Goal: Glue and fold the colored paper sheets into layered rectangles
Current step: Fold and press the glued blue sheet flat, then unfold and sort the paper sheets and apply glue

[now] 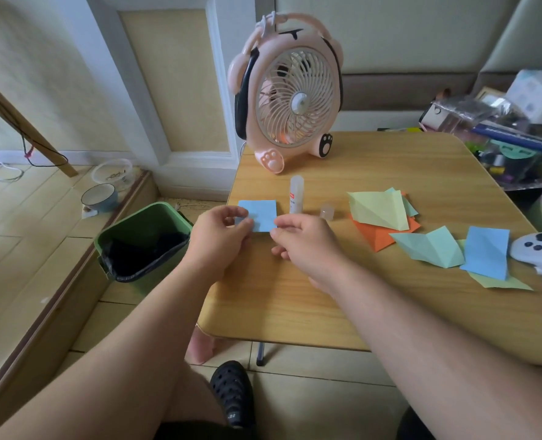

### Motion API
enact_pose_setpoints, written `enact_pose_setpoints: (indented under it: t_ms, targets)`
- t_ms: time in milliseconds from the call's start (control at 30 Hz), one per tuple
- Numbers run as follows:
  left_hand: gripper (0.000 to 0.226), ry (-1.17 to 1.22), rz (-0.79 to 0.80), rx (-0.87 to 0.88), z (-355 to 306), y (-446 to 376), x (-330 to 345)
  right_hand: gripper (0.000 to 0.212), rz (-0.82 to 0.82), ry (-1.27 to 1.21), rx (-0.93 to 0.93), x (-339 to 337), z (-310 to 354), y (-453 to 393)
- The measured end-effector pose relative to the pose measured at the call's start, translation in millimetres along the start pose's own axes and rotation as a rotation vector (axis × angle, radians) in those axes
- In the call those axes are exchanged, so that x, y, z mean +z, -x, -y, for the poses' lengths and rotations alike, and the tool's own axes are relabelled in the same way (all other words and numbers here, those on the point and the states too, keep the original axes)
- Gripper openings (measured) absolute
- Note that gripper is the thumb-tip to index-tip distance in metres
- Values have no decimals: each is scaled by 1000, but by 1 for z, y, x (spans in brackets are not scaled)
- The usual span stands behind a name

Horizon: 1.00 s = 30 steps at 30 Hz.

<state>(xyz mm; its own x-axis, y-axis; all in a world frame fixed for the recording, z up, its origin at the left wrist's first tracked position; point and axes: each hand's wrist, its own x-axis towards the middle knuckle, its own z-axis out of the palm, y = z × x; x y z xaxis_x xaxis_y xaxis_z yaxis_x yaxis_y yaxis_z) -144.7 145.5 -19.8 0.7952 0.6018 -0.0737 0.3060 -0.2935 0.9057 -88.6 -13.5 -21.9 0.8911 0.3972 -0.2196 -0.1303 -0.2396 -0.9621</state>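
1. Right now I see both hands on a light blue paper rectangle, which sits over the wooden table just left of the upright glue stick, my landmark for everything below.
2. My left hand pinches the blue rectangle's lower left corner between thumb and forefinger; the other fingers curl under the palm.
3. My right hand pinches the rectangle's lower right corner, thumb on top, with the remaining fingers loosely curled beneath. I cannot tell whether the paper touches the table or is lifted slightly.
4. Just right of the glue stick stands its small clear cap, apart from the tube.
5. Farther right of the glue stick lies a creased pale yellow-green sheet, overlapping an orange sheet beneath it.
6. Well right of the glue stick, nearer the table's front edge, a mint-green folded sheet lies beside a second blue sheet, which rests on another yellow-green piece.
7. Behind the glue stick a pink animal-shaped desk fan stands on the table's far edge.
8. Left of the glue stick, off the table and on the floor, sits a green waste bin with a dark liner.
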Motion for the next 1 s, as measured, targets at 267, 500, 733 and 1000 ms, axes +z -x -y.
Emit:
enact_pose_setpoints:
  t_ms: [267, 500, 733, 1000]
  targets:
    - [44, -704, 141, 310, -6, -20, 5, 31, 118, 983, -367, -4, -1, -4]
    - [46, -843, 123, 383, 5, -13, 15, 41, 88, 1157, -321, 6, -15, -5]
    - [42, -684, 52, 399, -1, 5, 15, 19, -3, 943, -566, -40, -12, 10]
    - [32, -360, 367, 581, -17, 47, 64, 11, -255, 1048, -363, -168, 7, 3]
